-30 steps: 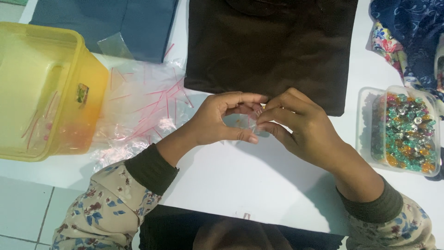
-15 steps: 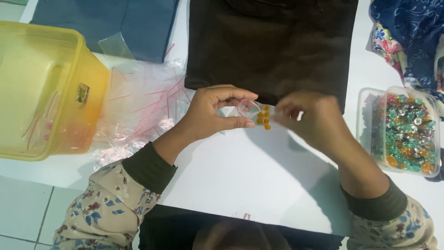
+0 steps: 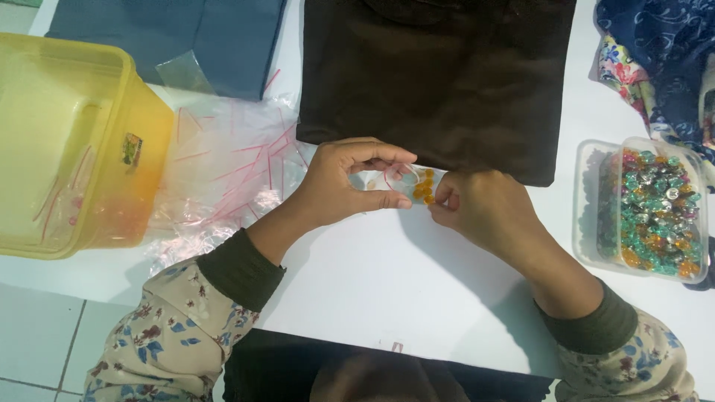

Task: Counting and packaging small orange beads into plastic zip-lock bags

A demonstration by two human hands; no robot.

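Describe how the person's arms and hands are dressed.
Both hands, left hand and right hand, are bare, with no gloves. Each arm wears a cream floral-print sleeve over a dark olive ribbed cuff ending at the wrist.

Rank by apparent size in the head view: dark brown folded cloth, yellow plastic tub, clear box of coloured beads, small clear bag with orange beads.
1. Dark brown folded cloth, largest, top edge cut off.
2. Yellow plastic tub, cropped at left, so the gap is unsure.
3. Clear box of coloured beads.
4. Small clear bag with orange beads, held between left hand and right hand.
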